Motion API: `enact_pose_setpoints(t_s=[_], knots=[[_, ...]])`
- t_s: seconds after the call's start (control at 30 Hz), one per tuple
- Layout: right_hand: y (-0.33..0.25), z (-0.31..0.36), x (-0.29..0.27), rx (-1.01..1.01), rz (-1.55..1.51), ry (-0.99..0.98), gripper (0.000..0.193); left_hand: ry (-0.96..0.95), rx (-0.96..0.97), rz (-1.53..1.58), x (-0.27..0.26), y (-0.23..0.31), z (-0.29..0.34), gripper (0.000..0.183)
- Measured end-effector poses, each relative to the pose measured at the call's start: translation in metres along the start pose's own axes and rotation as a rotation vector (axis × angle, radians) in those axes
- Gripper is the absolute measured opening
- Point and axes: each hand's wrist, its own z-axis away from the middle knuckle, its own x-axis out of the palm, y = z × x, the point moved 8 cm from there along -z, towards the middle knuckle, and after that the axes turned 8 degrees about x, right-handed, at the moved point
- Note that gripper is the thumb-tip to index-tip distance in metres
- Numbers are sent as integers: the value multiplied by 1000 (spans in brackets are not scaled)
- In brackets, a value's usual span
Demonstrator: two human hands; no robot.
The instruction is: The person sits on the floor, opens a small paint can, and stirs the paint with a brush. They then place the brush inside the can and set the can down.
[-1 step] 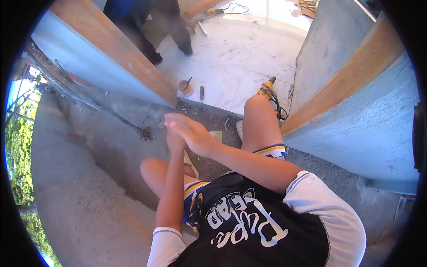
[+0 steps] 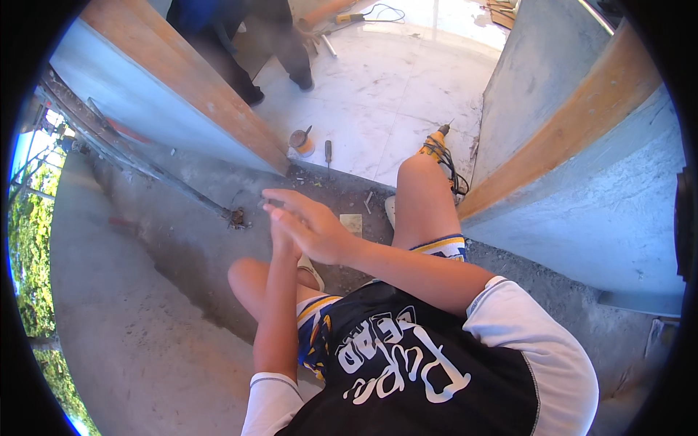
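Note:
My right hand lies across my left hand, palm against it, in front of my bent knees. The fingers of the right hand stretch out toward the left with a gap between them, and I see nothing held in it. Most of my left hand is covered by the right, so its fingers are hidden. Beyond the hands, a screwdriver and an open round tin with a tool sticking out stand at the edge of the white tiles. A yellow corded drill rests just past my right knee.
Wood-edged wall ends flank the doorway left and right. Another person's dark-trousered legs are at the far left of the tiled floor. A small pale square piece lies on the rough concrete, near a metal pipe.
My right hand has slid slightly back toward me over the left, and its fingers have parted a little. The objects on the floor stay where they were.

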Motion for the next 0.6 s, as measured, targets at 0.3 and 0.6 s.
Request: enact_pose_setpoints(t_s=[0.3,0.6], knots=[[155,-45,-90,583,260,69,32,-399,-103,1325,62,113,51,88],[116,-43,23,739,-857,-407,29,-441,-220,486,126,71,33,73]])
